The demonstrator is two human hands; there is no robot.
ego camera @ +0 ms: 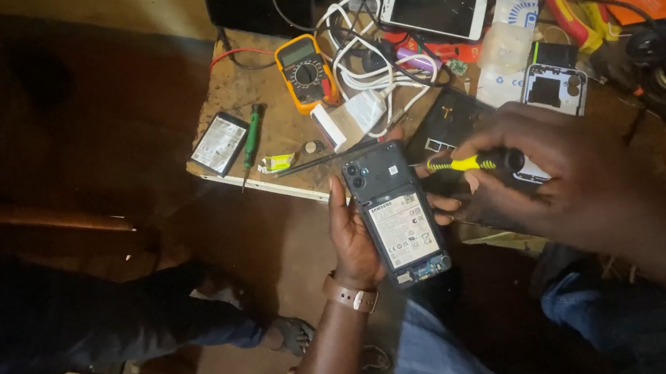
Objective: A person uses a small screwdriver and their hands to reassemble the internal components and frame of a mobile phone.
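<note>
The left hand is closed around the edges of the opened phone, back up. The phone is light, rigid and fragile: grip the edges only. The right hand, just beside it, pinches a screwdriver, tip at the phone's upper edge. Beyond lies the table.

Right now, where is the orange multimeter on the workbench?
In the head view, the orange multimeter lies at the upper middle on the wooden workbench, just left of the tangle of white cables and right of the green screwdriver.
</note>
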